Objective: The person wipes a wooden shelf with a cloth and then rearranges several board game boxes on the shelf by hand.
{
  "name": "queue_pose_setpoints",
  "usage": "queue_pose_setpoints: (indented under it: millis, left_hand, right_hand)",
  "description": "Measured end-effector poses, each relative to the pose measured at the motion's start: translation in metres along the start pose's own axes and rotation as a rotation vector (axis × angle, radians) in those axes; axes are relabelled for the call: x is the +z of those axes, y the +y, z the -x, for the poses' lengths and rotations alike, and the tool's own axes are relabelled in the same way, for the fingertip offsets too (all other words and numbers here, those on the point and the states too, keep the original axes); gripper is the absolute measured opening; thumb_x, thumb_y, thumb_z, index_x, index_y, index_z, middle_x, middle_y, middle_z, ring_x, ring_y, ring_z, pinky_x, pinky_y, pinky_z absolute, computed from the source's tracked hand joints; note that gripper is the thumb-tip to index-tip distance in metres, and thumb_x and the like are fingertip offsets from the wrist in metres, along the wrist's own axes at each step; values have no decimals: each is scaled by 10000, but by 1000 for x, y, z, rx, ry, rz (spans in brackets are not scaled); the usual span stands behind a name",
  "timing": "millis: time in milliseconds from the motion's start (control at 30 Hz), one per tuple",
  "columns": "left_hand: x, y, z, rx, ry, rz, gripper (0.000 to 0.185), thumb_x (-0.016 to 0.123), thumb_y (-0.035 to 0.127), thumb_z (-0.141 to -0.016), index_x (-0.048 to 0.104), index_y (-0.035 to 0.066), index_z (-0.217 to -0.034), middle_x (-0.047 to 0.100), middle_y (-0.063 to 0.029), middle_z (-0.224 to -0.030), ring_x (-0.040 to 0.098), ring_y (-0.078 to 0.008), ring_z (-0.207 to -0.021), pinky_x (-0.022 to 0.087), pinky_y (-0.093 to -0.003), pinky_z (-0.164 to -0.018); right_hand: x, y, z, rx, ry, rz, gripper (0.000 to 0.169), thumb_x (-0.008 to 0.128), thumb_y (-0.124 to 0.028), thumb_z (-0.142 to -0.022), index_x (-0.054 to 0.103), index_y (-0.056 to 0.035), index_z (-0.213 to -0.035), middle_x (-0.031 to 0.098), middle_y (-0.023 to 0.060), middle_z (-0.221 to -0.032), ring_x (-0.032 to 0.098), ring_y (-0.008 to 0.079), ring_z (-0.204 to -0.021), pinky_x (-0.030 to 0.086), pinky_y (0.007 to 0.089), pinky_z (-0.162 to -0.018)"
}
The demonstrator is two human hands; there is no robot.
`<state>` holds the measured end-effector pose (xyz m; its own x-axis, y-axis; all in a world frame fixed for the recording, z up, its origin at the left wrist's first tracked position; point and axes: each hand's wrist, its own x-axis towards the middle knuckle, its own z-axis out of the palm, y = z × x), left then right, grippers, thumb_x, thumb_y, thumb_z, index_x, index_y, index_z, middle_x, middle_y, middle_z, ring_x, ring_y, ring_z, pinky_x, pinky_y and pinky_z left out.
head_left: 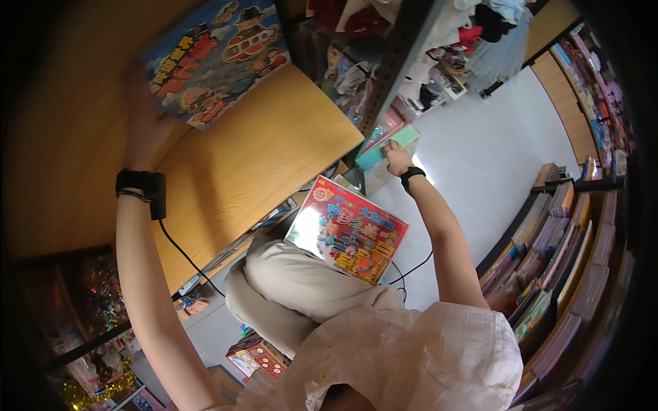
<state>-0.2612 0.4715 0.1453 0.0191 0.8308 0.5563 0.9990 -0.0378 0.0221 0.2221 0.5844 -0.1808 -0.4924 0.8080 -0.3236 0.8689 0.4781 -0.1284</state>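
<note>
A blue illustrated flat box or board (221, 61), bearing bold lettering and cartoon figures, stands tilted over a wooden shelf board (288, 133). My left hand (149, 110) is at its left edge with the thumb against it; the fingers are dim and partly lost in shadow. Lower right, my right hand (397, 156) touches a mint-green box (408, 136) near the floor, with bent fingers on its surface. Whether it grips that box cannot be seen. Against my bent knee (293, 272) leans a red cartoon-covered box (354, 226) with glare on its left side.
A grey perforated metal post (398, 67) rises beside the shelf board. Packed goods in a rack (550, 262) line the right side. Dark cables (187, 254) run from my left wrist and near my knee. A red carton (257, 354) sits on the floor below me.
</note>
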Motion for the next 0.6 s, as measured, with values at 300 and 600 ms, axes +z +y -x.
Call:
queue_pose_setpoints:
  millis: [300, 600]
  left_hand:
    - [0, 0, 5, 8, -22, -35, 842, 552, -24, -661, 169, 24, -1409, 181, -243, -1440, 111, -423, -1354, 202, -460, -1079]
    - [9, 9, 6, -22, 74, -121, 848, 709, 73, -636, 272, 23, -1360, 284, -231, -1392, 196, -403, -1331, 254, -456, -1059]
  right_hand:
    - [49, -6, -18, 6, -54, 292, 305, 479, -172, -836, 608, -144, -1111, 500, 102, -1215, 396, 323, -1208, 181, 531, -1073]
    - [72, 58, 117, 100, 241, 81, 422, 617, -137, -701, 567, -155, -1120, 572, 90, -1124, 460, 353, -1100, 346, 450, -969]
